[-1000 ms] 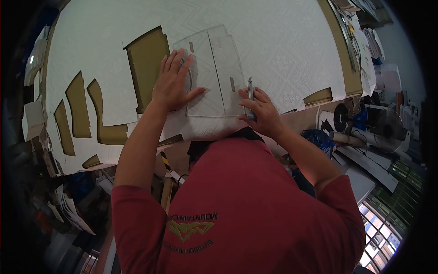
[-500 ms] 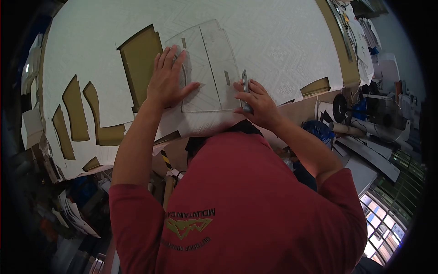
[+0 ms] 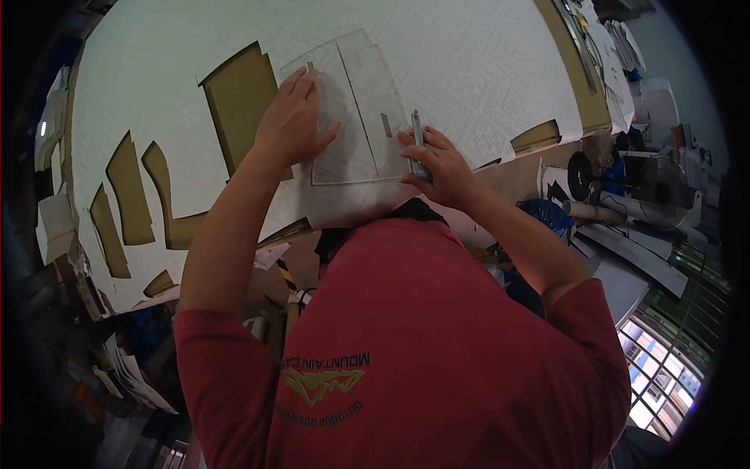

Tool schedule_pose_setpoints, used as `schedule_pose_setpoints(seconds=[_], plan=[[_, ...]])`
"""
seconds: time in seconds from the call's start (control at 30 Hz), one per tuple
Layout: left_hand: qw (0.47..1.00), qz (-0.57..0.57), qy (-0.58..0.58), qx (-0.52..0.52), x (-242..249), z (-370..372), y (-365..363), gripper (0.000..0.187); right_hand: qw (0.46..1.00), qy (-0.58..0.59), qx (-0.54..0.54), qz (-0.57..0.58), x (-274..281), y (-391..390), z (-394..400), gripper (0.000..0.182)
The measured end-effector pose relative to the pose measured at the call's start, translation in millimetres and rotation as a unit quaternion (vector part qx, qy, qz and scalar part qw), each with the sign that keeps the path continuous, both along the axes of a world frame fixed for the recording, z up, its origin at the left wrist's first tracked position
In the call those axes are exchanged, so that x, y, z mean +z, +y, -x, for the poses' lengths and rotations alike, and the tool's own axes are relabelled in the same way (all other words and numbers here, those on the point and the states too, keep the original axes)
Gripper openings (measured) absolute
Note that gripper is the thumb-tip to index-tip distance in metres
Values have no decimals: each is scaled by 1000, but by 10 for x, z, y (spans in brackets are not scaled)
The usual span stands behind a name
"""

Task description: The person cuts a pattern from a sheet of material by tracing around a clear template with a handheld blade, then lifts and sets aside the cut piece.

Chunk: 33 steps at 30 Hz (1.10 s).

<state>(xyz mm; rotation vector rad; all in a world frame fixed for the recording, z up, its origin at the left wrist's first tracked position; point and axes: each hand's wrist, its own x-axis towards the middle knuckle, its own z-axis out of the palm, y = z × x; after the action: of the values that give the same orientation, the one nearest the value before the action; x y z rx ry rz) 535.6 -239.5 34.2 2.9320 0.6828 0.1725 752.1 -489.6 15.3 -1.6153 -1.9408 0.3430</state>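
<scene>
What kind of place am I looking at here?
Probably a cutting workshop. A big white sheet with shapes cut out covers the table, the left hand presses a clear template flat, and the right hand holds a knife at its edge.

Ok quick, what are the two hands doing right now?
Left hand: open, pressed flat on the clear plastic template.
Right hand: closed around a slim metal knife at the template's right edge.

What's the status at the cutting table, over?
Left hand flat on clear plastic template. Right hand grips slim metal knife at template's right edge. White patterned sheet beneath; nothing blocking.
</scene>
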Motion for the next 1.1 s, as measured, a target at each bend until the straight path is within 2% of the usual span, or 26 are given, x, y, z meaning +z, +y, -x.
schedule_pose_setpoints(seconds=[0.17, 0.23, 0.27, 0.33, 0.43, 0.57, 0.63, 0.67, 0.73, 0.83, 0.97, 1.03, 1.1], plan=[[999, 39, 26, -17, 101, -124, 60, 78, 1000, -17, -2, 19, 14, -6, 1, 46], [990, 109, 90, -18, 245, -174, 50, 92, 999, -24, -3, 34, 47, -4, 17, 47], [990, 111, 87, -22, 301, -176, 9, 92, 999, -27, -6, 37, 66, -4, 26, 47], [991, 94, 86, -37, 385, -157, -89, 111, 998, -35, -9, 56, 117, 2, 43, 47], [990, 100, 96, -40, 390, -178, -109, 122, 996, -41, -13, 78, 179, 14, 65, 47], [985, 96, 134, -39, 396, -270, -103, 123, 996, -45, -21, 75, 231, 38, 102, 48], [987, 28, 141, -72, 331, -338, -92, 127, 993, -45, -24, 103, 248, 33, 117, 47], [987, 28, 141, -74, 313, -396, -92, 127, 993, -45, -25, 103, 241, 17, 130, 47], [966, 58, 248, -50, 462, -507, -107, 133, 996, -32, -29, 78, 212, 16, 142, 47], [968, 49, 243, -42, 492, -530, -173, 139, 998, -28, -37, 40, 143, -14, 178, 46], [956, 33, 291, -23, 510, -641, -227, 141, 999, 23, -45, 21, 40, -54, 119, 40], [959, 40, 279, -26, 491, -628, -226, 141, 990, 118, -80, -21, 13, -76, 60, 31], [959, 45, 279, -22, 450, -603, -209, 141, 985, 148, -90, -5, 118, -187, -10, 27]])
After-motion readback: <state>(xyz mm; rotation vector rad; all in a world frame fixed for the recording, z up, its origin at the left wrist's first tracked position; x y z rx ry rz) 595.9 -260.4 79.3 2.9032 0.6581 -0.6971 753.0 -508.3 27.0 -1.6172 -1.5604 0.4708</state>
